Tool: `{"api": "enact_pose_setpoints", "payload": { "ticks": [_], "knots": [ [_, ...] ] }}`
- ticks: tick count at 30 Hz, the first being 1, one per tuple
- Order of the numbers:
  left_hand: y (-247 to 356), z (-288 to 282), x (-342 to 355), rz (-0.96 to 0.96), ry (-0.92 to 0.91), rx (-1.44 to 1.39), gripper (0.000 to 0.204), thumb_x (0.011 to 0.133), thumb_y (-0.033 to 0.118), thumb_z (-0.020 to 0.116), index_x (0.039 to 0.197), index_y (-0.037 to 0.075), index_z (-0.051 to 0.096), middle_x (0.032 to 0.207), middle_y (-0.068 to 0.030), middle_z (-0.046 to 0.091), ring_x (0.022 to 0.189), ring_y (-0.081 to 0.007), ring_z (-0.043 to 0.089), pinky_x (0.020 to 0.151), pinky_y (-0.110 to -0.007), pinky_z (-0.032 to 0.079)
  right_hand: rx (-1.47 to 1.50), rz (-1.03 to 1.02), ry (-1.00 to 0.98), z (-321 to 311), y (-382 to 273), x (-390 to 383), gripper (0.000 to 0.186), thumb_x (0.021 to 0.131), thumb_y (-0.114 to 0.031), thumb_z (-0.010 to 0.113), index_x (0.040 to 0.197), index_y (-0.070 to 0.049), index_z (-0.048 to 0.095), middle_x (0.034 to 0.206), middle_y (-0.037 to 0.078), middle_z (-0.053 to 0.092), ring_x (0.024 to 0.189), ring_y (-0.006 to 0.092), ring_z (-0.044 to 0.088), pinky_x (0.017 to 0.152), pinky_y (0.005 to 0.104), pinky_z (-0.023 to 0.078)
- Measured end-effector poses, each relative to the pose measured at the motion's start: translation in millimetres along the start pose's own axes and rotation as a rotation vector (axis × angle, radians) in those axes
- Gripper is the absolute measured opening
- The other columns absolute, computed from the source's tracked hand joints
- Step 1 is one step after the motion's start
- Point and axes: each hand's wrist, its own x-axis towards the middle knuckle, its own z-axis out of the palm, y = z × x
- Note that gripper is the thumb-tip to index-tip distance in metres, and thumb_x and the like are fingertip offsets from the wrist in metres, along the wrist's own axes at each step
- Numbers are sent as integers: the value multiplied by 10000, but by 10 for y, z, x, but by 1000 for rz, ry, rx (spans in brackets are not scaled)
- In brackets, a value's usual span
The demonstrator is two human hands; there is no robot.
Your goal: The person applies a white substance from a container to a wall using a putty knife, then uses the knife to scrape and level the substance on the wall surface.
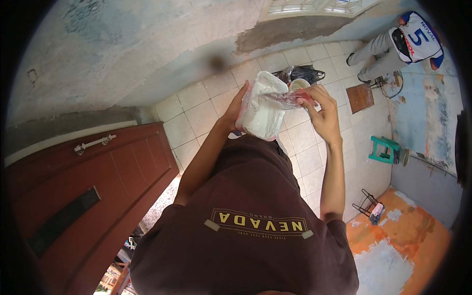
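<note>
My left hand (236, 111) grips the side of a rectangular tub (266, 118) in front of my chest. White paste coats its inside and fills its lower part. My right hand (322, 111) is closed round the reddish handle of a putty knife (281, 101), whose paste-smeared blade reaches over the tub into the white paste. How far the blade dips in cannot be made out. Just beyond my right fingers, on the floor, stands a round open can (299, 84), partly hidden by the hand.
A black plastic bag (306, 73) lies on the tiled floor (196, 109) beside the can. Another person (413, 42) stands at the far right, facing the patchy wall. A green stool (385, 149) is on the right, a brown door (98, 182) on the left.
</note>
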Motion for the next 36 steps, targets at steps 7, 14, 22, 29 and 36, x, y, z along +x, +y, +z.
{"api": "enact_pose_setpoints", "payload": {
  "ticks": [7,14,22,29,36],
  "knots": [
    [128,-48,-21,-175,54,172,708,1092,623,462,1489,46,561,1367,-126,689,1179,-225,708,1034,-399,582,130,-72,-512,-235,-44,553,163,911,-78,732,1053,1,748,970,168,712,931,362,671,826,427,519],
    [129,2,61,-225,144,473,485,1127,420,473,1410,46,597,1281,-95,714,1072,-196,731,973,-360,606,14,-330,-560,144,-19,815,177,851,20,709,1028,22,701,950,160,655,936,390,623,820,472,497],
    [108,128,66,-242,264,594,429,1140,336,410,1407,50,584,1278,-90,716,1071,-165,731,963,-356,609,123,-199,-507,216,71,786,219,814,71,704,1026,23,688,942,165,660,904,367,628,784,416,495],
    [122,135,140,-239,177,582,391,1144,310,427,1399,65,594,1273,-64,715,1063,-161,722,963,-329,597,243,-41,-398,264,198,714,215,839,49,743,1044,18,685,933,137,671,867,287,638,790,379,500],
    [24,-222,149,-70,-48,627,428,1111,299,557,1475,73,567,1373,-77,671,1169,-159,690,986,-339,589,429,247,-304,252,286,698,174,970,-101,769,1081,21,712,939,7,670,895,112,598,817,300,503]
  ]
}}
